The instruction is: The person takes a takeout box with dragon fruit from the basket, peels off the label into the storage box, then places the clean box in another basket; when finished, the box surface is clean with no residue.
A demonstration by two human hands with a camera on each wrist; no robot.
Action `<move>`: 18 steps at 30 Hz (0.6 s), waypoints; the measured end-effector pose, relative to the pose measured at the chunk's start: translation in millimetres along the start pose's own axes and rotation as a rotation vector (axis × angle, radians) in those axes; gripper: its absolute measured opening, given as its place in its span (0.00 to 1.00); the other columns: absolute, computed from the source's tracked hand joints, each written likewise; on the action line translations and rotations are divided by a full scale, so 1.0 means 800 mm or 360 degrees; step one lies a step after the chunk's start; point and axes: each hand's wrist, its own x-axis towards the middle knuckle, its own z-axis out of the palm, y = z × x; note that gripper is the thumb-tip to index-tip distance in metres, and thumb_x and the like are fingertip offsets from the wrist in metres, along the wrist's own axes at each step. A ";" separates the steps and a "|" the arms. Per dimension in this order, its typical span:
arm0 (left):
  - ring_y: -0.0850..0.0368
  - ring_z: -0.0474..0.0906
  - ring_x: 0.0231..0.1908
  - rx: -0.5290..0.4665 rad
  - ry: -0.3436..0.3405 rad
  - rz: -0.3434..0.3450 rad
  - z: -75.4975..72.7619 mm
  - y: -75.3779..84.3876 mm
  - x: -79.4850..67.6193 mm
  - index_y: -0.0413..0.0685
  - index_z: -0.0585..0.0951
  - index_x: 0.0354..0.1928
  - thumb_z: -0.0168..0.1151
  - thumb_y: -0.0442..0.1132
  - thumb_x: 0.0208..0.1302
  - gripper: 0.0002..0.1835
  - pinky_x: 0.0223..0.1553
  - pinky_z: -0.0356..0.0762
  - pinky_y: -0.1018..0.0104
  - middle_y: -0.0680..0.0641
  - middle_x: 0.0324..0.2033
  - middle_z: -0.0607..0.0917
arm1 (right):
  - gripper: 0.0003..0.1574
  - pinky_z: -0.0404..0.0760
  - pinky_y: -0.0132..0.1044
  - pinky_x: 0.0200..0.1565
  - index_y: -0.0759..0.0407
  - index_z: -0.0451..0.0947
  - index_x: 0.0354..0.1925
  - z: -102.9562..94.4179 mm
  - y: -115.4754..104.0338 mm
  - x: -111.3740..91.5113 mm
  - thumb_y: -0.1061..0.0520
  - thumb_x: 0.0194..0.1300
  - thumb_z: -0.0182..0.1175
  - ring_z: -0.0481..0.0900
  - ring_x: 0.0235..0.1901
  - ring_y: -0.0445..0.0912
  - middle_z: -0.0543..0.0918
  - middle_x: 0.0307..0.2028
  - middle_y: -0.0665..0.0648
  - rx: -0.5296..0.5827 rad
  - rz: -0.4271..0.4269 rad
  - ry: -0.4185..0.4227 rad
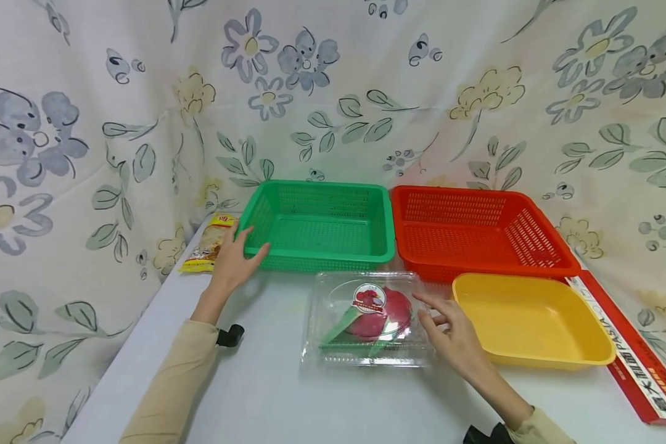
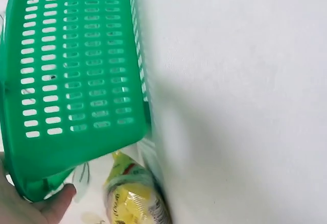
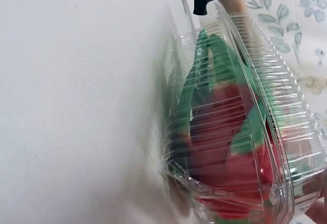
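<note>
A clear plastic clamshell box (image 1: 333,290) stands shut on the white table, with a red-pink, green-edged item (image 1: 394,308) inside and a round fruit sticker on its lid. At its right side is my right hand (image 1: 449,333), fingers loosely bent and fingertips at the lid's edge; whether they touch is unclear. The box (image 3: 225,147) fills much of the right wrist view. My left hand (image 1: 234,262) is at the left front corner of a green perforated basket (image 1: 322,262), fingers spread. In the left wrist view, its thumb (image 2: 62,203) lies by the basket's rim.
Left of the green basket leans a yellow snack packet (image 1: 208,243). A red basket (image 1: 488,268) stands to its right, with a yellow tray (image 1: 533,320) in front. A long red box (image 1: 644,364) lies along the right edge. Floral cloth (image 1: 333,92) hangs behind.
</note>
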 end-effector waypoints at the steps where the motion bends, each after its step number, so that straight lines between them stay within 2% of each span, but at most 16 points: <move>1: 0.31 0.49 0.72 0.0014 0.0006 0.0005 -0.001 0.000 -0.001 0.41 0.63 0.73 0.53 0.62 0.68 0.41 0.63 0.57 0.30 0.34 0.75 0.48 | 0.21 0.81 0.33 0.25 0.55 0.80 0.59 0.000 0.000 -0.001 0.59 0.69 0.59 0.81 0.30 0.46 0.79 0.43 0.62 -0.0014 -0.0014 0.0006; 3: 0.30 0.50 0.71 0.0062 0.0051 0.0035 -0.001 0.003 -0.005 0.40 0.64 0.72 0.54 0.61 0.68 0.40 0.63 0.55 0.30 0.32 0.74 0.51 | 0.21 0.80 0.33 0.25 0.55 0.81 0.58 0.000 -0.003 -0.001 0.59 0.68 0.59 0.81 0.30 0.47 0.79 0.44 0.62 -0.0065 -0.0026 0.0019; 5: 0.30 0.53 0.70 0.0104 0.0172 0.0129 -0.001 0.011 -0.010 0.39 0.67 0.70 0.56 0.59 0.67 0.38 0.63 0.55 0.30 0.31 0.72 0.55 | 0.21 0.80 0.33 0.26 0.56 0.81 0.58 0.000 -0.006 -0.001 0.59 0.68 0.59 0.82 0.31 0.47 0.78 0.45 0.63 -0.0143 -0.0038 0.0037; 8: 0.31 0.60 0.65 0.0103 0.0441 0.0415 0.005 0.032 -0.020 0.38 0.73 0.63 0.58 0.55 0.63 0.34 0.62 0.57 0.33 0.30 0.67 0.63 | 0.20 0.80 0.33 0.28 0.55 0.82 0.57 -0.001 -0.011 0.000 0.58 0.67 0.60 0.81 0.33 0.48 0.76 0.48 0.63 -0.0274 -0.0052 0.0070; 10: 0.34 0.65 0.63 0.0043 0.0543 0.0665 0.012 0.052 -0.029 0.37 0.76 0.60 0.59 0.52 0.61 0.31 0.61 0.63 0.36 0.32 0.65 0.68 | 0.20 0.80 0.35 0.29 0.55 0.83 0.56 -0.001 -0.013 0.001 0.58 0.65 0.61 0.80 0.33 0.49 0.76 0.49 0.63 -0.0350 -0.0093 0.0113; 12: 0.36 0.68 0.62 -0.0058 0.0508 0.0892 0.022 0.072 -0.040 0.38 0.77 0.58 0.60 0.50 0.59 0.29 0.58 0.70 0.40 0.34 0.63 0.72 | 0.20 0.81 0.36 0.29 0.56 0.84 0.54 -0.001 -0.013 0.003 0.59 0.63 0.62 0.79 0.33 0.49 0.76 0.49 0.63 -0.0404 -0.0142 0.0152; 14: 0.39 0.70 0.61 -0.0160 0.0356 0.1052 0.033 0.090 -0.053 0.40 0.77 0.59 0.61 0.49 0.60 0.28 0.54 0.74 0.43 0.36 0.62 0.73 | 0.20 0.81 0.37 0.30 0.57 0.85 0.52 -0.001 -0.012 0.004 0.60 0.61 0.63 0.79 0.32 0.50 0.77 0.50 0.64 -0.0449 -0.0187 0.0180; 16: 0.42 0.70 0.61 -0.0218 0.0183 0.1147 0.045 0.103 -0.066 0.42 0.76 0.61 0.61 0.50 0.61 0.28 0.52 0.77 0.45 0.38 0.63 0.73 | 0.19 0.81 0.38 0.30 0.59 0.85 0.51 -0.001 -0.012 0.006 0.61 0.60 0.64 0.79 0.34 0.51 0.77 0.49 0.64 -0.0476 -0.0220 0.0194; 18: 0.44 0.69 0.63 -0.0237 0.0026 0.1190 0.053 0.111 -0.077 0.44 0.76 0.62 0.61 0.51 0.62 0.29 0.54 0.76 0.46 0.40 0.63 0.73 | 0.18 0.82 0.39 0.32 0.60 0.86 0.49 -0.001 -0.014 0.007 0.61 0.59 0.65 0.80 0.36 0.52 0.78 0.49 0.64 -0.0498 -0.0239 0.0194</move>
